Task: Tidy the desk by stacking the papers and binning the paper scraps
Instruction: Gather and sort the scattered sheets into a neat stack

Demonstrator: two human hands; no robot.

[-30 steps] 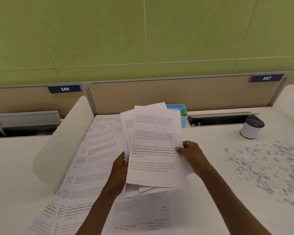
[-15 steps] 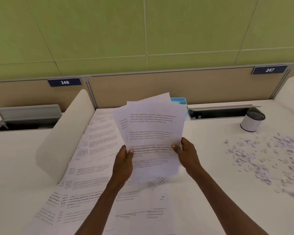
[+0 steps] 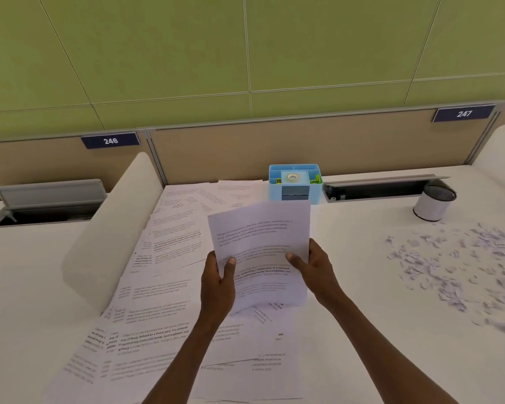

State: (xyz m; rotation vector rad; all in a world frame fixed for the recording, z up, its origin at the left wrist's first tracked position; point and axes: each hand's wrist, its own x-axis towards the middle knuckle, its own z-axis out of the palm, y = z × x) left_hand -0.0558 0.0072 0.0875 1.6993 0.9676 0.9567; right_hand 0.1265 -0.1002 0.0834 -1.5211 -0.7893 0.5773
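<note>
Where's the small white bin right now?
In the head view the white bin stands upright at the far right of the desk, by the open cable tray, just behind the paper scraps.

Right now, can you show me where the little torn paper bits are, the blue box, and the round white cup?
paper scraps (image 3: pixel 461 263), head view, middle of the scattered heap.
blue box (image 3: pixel 295 185), head view, its front wall.
white cup (image 3: pixel 429 207), head view, its white side.

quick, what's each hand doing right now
Left hand: grips the left edge of the sheets.
Right hand: grips their right edge.
</note>
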